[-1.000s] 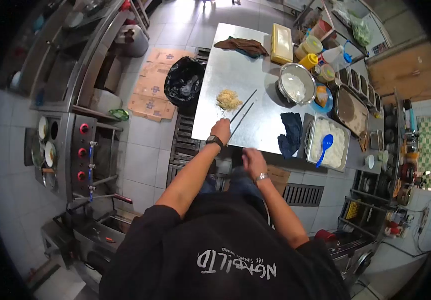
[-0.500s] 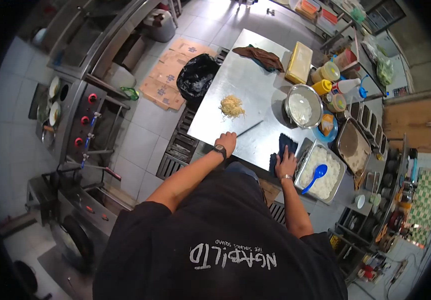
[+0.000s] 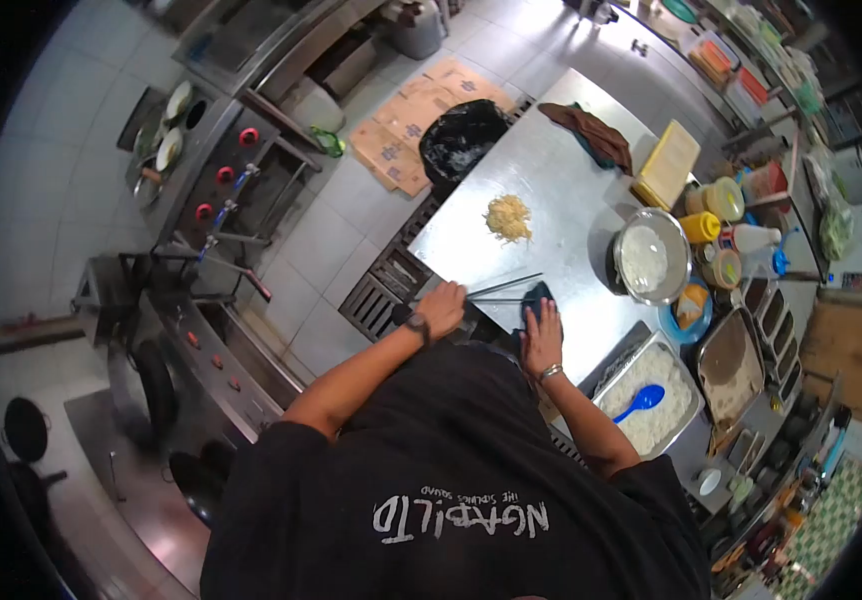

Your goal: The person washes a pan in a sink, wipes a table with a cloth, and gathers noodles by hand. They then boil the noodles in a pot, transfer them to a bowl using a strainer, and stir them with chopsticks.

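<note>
My left hand (image 3: pixel 441 308), with a dark watch on its wrist, is closed at the table's near edge. A long, thin, dark utensil (image 3: pixel 506 284) extends rightward from it, showing as two narrow lines that spread apart. At its far end my right hand (image 3: pixel 543 335) presses a dark cloth (image 3: pixel 536 298) under its fingers, overlapping the lower line in this view. Beyond both hands, a small heap of pale yellow shreds (image 3: pixel 508 218) lies on the steel table (image 3: pixel 561 200).
To the right stand a metal bowl of white food (image 3: pixel 651 257), a rice tray (image 3: pixel 666 420) with a blue spoon (image 3: pixel 641 402), and sauce bottles (image 3: pixel 701 228). A brown cloth (image 3: pixel 591 135) and yellow board (image 3: pixel 668 165) lie at the back. A black-lined bin (image 3: pixel 461 140) and stove (image 3: pixel 221 190) are left.
My right hand has slid left with the dark cloth, up to the utensil in my left hand. The utensil now shows as two lines instead of one. The whole view has shifted.
</note>
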Tool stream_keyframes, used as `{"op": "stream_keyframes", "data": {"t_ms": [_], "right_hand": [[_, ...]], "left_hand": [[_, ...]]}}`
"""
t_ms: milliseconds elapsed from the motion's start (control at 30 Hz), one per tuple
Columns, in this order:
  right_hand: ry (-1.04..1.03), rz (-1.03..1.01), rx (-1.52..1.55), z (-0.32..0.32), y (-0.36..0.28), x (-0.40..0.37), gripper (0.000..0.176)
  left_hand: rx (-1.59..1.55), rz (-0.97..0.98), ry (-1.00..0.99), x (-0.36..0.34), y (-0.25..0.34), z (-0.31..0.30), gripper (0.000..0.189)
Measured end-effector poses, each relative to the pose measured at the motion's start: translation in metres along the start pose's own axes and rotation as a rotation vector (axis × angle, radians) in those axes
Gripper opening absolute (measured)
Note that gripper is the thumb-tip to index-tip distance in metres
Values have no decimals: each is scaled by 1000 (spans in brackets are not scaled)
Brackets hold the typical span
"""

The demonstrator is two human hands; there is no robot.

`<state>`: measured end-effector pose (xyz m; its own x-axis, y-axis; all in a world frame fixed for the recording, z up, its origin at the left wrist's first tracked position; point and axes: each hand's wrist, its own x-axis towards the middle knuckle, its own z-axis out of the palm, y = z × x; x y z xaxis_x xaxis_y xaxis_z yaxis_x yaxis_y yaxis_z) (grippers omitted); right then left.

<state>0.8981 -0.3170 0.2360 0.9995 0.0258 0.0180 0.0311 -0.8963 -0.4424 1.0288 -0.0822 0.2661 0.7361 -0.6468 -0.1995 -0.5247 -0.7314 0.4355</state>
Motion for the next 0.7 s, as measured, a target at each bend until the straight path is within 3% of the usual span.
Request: {"op": "stream_keyframes", "data": {"t_ms": [67, 133, 200, 267, 367, 433, 500, 533, 633, 667, 700], "right_hand": [[-84, -99, -26, 15, -14, 24, 51], [-133, -191, -26, 25, -30, 50, 50], [-119, -199, -29, 42, -52, 80, 50], [-76, -171, -9, 59, -78, 114, 51], [34, -71, 63, 72, -125, 173, 53], [96, -13, 55, 88, -145, 210, 52], [91, -93, 43, 99, -149, 229, 48], [49, -168, 53, 98, -144, 227, 47], [-9, -430, 92, 74, -113, 195, 46], [-21, -499, 102, 60, -94, 167, 46], [-33, -402, 94, 45, -61, 126, 46]], "left_hand": [[-90, -32, 92, -49, -18, -19, 21], [-237, -273, 240, -103, -44, -17, 24], [-355, -708, 396, -157, -33, -49, 26], [-349, -902, 493, -219, -49, -42, 25], [-310, -975, 759, -285, -46, -34, 24], [-353, -1163, 784, -336, -73, 6, 24], [-387, -1185, 818, -356, -66, 20, 28], [-413, -1197, 853, -368, -62, 26, 31], [-1398, -1383, 1224, -478, -132, 147, 35], [-1233, -1381, 1188, -464, -100, 125, 38], [-1070, -1374, 1150, -449, -65, 97, 41]]}}
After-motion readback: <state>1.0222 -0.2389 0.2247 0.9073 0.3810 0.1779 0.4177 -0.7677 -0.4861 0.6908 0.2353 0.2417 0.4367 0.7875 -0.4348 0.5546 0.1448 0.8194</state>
